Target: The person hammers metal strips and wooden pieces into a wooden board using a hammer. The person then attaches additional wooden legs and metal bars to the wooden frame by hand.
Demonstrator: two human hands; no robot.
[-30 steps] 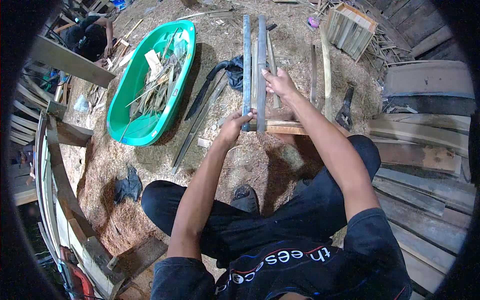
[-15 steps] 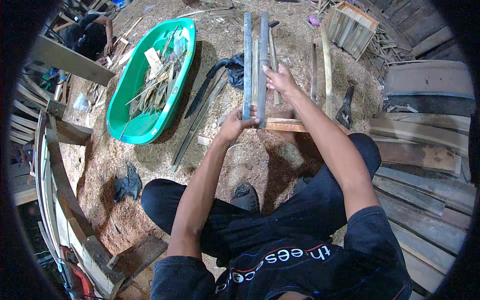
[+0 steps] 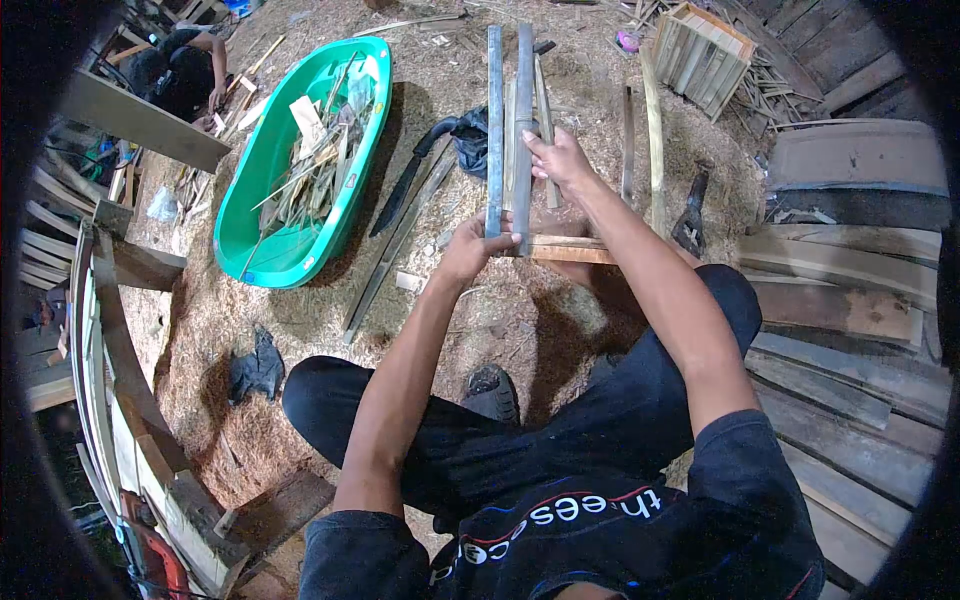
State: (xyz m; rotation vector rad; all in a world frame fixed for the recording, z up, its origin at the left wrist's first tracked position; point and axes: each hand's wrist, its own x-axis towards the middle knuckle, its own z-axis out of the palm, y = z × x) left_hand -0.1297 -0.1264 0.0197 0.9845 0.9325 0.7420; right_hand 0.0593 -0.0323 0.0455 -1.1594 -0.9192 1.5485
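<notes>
My left hand pinches the near end of a long grey wooden slat, its thumb lying across the wood. Farther along the same slat, my right hand grips it with thumb and fingers. Parallel on the left runs a second slat, its near end at my left fingers; whether they hold it too, I cannot tell. A short wooden crosspiece sits beside the slat's near end, under my right forearm. Behind the slats, thinner wooden strips lie on the ground.
Left stands a green plastic tub of wood scraps. Near it lie a dark long-bladed tool and black plastic. A dark flared tool rests right, before stacked boards. Another person crouches at far left.
The slat in my hands has tilted slightly, its far end shifting a little left. Both hands keep nearly the same place and grip.
</notes>
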